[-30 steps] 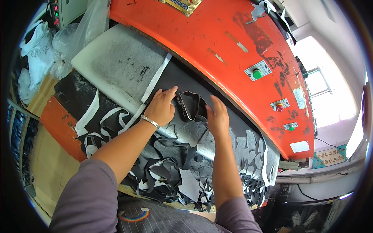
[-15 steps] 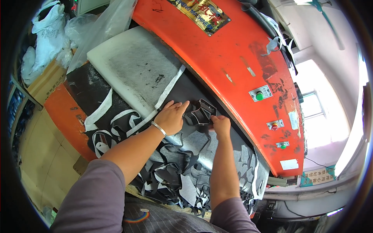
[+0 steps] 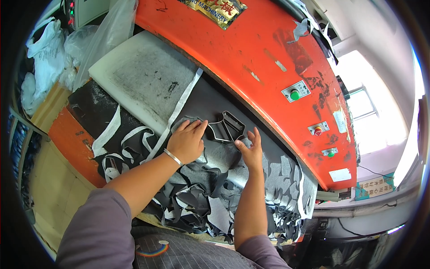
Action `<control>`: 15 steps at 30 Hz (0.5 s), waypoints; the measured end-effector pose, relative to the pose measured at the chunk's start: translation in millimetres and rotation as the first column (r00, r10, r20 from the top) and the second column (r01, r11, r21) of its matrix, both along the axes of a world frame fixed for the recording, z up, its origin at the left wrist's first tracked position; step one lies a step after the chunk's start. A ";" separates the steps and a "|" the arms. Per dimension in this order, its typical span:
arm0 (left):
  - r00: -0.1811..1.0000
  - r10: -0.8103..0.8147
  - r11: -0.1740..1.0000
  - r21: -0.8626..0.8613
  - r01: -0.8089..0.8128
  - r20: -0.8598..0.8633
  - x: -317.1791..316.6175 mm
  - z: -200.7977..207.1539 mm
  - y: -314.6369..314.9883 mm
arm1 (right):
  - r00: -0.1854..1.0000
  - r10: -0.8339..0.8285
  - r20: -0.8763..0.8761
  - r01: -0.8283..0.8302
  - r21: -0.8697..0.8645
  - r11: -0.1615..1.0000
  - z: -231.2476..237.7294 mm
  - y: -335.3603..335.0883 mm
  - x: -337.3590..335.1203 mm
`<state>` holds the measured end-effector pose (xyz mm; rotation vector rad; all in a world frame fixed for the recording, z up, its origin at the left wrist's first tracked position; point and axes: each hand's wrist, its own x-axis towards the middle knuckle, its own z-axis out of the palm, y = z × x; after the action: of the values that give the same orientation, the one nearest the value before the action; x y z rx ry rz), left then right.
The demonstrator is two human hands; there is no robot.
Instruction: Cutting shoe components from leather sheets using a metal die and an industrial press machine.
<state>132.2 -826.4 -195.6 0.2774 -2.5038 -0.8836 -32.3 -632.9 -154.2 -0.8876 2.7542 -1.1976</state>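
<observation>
A dark metal cutting die (image 3: pixel 227 127), with thin curved walls and inner dividers, rests on the black sheet (image 3: pixel 207 97) in front of the orange machine. My left hand (image 3: pixel 187 141) lies flat, fingers stretched out, on a piece of grey-black material just left of the die. The right hand (image 3: pixel 251 150) is at the die's near right corner, thumb and fingers apart. Its thumb tip is at the die's edge; whether they touch I cannot tell. Grey sheet material (image 3: pixel 228 158) lies under and below the die.
The orange machine beam (image 3: pixel 251 67) runs diagonally behind, with green and red buttons. A thick pale board (image 3: pixel 143 80) sits at the left. Several black and white offcuts (image 3: pixel 197 201) pile up along the near edge. Plastic bags (image 3: pixel 47 60) hang at the far left.
The right hand has let its fingers spread from a pinch on the die's edge. The die now lies with its outline facing up. The whole view has shifted slightly.
</observation>
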 end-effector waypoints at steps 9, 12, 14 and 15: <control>0.982 0.059 0.998 -0.022 -0.056 0.179 -7.9 16.2 28.4 | 0.985 0.168 0.048 -0.171 0.080 0.982 -14.0 14.7 -36.2; 0.983 0.081 0.996 -0.057 -0.072 0.164 -11.2 12.8 28.9 | 0.983 0.180 -0.020 -0.174 0.175 0.969 -13.7 12.4 -42.2; 0.985 0.073 0.995 -0.078 -0.062 0.156 -13.0 9.5 30.4 | 0.979 0.197 -0.041 -0.187 0.177 0.966 -10.2 8.9 -45.8; 0.986 0.079 0.993 -0.094 -0.066 0.148 -13.5 6.5 31.2 | 0.974 0.216 -0.066 -0.201 0.183 0.962 -8.6 6.8 -47.9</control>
<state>118.7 -795.2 -189.0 0.4178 -2.6457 -0.7451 -80.1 -626.0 -162.8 -1.1977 2.6908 -0.8885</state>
